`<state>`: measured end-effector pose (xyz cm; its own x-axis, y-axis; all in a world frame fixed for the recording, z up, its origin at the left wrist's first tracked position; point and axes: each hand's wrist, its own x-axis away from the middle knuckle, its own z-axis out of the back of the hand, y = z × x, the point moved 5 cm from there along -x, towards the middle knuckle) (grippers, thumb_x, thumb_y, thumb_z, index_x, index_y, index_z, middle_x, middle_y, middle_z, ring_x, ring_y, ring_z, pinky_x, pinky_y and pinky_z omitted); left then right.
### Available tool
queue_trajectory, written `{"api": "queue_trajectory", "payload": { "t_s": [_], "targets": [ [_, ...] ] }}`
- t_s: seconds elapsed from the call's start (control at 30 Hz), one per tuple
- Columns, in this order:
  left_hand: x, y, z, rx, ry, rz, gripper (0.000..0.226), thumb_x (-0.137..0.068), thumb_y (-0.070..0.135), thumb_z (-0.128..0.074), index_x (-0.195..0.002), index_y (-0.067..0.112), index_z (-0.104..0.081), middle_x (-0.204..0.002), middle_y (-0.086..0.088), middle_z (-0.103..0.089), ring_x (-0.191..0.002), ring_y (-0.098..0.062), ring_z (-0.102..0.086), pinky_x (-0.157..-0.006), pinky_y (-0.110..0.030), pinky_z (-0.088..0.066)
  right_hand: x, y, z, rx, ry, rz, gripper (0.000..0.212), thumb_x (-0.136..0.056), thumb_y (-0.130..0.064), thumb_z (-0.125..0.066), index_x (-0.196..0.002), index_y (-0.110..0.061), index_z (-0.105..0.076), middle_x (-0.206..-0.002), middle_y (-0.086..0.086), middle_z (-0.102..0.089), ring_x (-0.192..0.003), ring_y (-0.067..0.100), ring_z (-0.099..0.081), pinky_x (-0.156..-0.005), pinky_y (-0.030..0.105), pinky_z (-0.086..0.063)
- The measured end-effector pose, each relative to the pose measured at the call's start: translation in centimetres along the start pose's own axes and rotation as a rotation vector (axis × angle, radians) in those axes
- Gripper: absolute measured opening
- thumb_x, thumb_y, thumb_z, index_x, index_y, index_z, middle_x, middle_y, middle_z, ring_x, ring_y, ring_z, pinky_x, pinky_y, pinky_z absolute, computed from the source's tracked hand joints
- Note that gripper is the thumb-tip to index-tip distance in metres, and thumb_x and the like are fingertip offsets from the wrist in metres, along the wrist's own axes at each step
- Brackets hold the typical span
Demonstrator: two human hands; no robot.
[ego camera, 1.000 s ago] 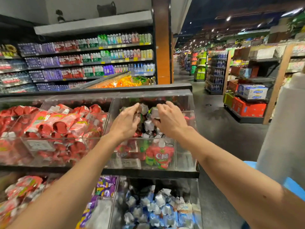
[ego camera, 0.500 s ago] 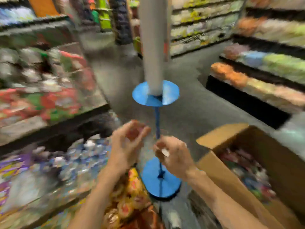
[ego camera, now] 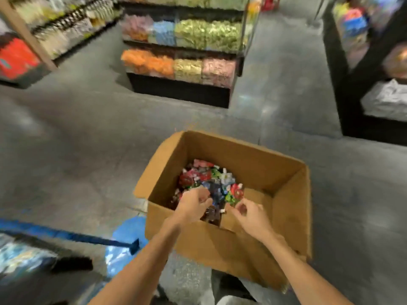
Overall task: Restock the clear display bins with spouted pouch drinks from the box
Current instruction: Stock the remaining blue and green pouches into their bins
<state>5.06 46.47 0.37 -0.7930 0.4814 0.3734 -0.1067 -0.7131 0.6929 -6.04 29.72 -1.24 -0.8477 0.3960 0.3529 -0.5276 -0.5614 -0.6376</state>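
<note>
the pouch drinks [ego camera: 207, 181] lie in a blurred heap of red, green, blue and white in the left half of the box [ego camera: 253, 164]; you can't read a label or pick out one spout. your left hand [ego camera: 193, 203] hangs over the near edge of the heap with fingers curled, and your right hand [ego camera: 250, 214] is just beside it over the near wall, also curled. the blur and the hands themselves hide the fingertips, so you can't tell whether either hand grips a pouch.

the box is open-topped cardboard on the floor [ego camera: 88, 139], its right half showing bare bottom and a flap folded inward. your right forearm crosses its near wall.

to the left a blue disc base [ego camera: 125, 232] lies just beside the box, with a blue pole [ego camera: 66, 234] running off toward the frame's left edge. bare floor lies beyond the box, up to a stand of bins [ego camera: 182, 62] holding orange, green and pink goods, well apart. a dark shelf unit [ego camera: 343, 84] is cut off at the right.
</note>
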Motion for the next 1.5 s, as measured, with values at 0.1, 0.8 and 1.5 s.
{"api": "queue_trajectory", "payload": {
  "t_s": [0.1, 0.8, 1.5],
  "targets": [
    [-5.6, -3.0, -2.5, -0.018, -0.131, 0.191, 0.034, -0.095, 0.030, -0.066, -0.124, 0.013, -0.064, -0.116, -0.005, -0.070, -0.109, -0.021, -0.065, -0.090, -0.027, -0.047, -4.5, 4.3, -1.7, -0.038, -0.079, -0.169, 0.013, -0.093, -0.024, -0.063, -0.081, -0.024, -0.059, -0.082, -0.004, -0.064, -0.091, 0.022, -0.059, -0.072, 0.029, -0.039],
    [-19.2, -16.5, -16.6, -0.111, -0.268, 0.557, 0.071, -0.092, 0.051, -0.062, -0.146, 0.011, -0.040, -0.149, -0.012, -0.043, -0.137, -0.030, -0.040, -0.108, -0.039, -0.033, -26.6, 16.3, -14.2, -0.383, -0.081, -0.877, 0.110, -0.072, -0.047, -0.084, -0.153, -0.009, -0.020, -0.154, 0.014, -0.035, -0.138, 0.034, -0.039, -0.113, 0.041, -0.036],
    [-19.7, -15.2, -20.0, -0.540, -0.259, 0.132, 0.127, -0.084, 0.015, -0.074, -0.145, 0.045, 0.034, -0.146, -0.014, -0.014, -0.113, -0.048, -0.053, -0.091, -0.060, -0.049, -26.1, 18.1, -14.7, -0.204, -0.158, -0.704, 0.077, -0.090, -0.030, -0.070, -0.150, -0.019, -0.023, -0.147, 0.007, -0.046, -0.130, 0.033, -0.049, -0.098, 0.041, -0.045]
  ]
}}
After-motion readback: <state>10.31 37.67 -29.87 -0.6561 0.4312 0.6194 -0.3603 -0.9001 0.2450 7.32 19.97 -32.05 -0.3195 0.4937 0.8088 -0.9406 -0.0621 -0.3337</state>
